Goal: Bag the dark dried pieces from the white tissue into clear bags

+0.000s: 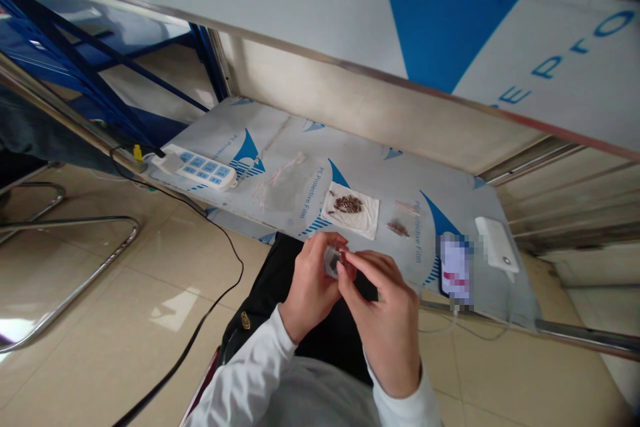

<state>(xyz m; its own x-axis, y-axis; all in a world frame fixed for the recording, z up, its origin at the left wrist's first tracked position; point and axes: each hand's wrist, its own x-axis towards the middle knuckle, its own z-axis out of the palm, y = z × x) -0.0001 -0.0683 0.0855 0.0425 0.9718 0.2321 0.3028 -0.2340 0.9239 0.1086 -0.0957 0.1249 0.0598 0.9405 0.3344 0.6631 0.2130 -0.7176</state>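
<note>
Above my lap, at the table's front edge, my left hand [315,277] is closed around a small clear plastic container [331,261]. My right hand [383,297] pinches a tiny reddish-brown piece [342,257] at the container's rim; its exact kind is too small to tell. Just beyond the hands, a white cloth or tissue [367,219] lies on the table, bearing a heap of small brown metallic-looking pieces [349,204]. To its right sit a smaller pile of thin brown pieces [399,228] and several pale pink sticks [407,207].
The film-covered metal table [280,127] carries a white power strip [207,170], a clear plastic bag [287,187], a phone [455,270] and a white power bank [497,245] with a cable. A shelf [300,7] overhangs the back. A black cable [220,303] hangs at the left.
</note>
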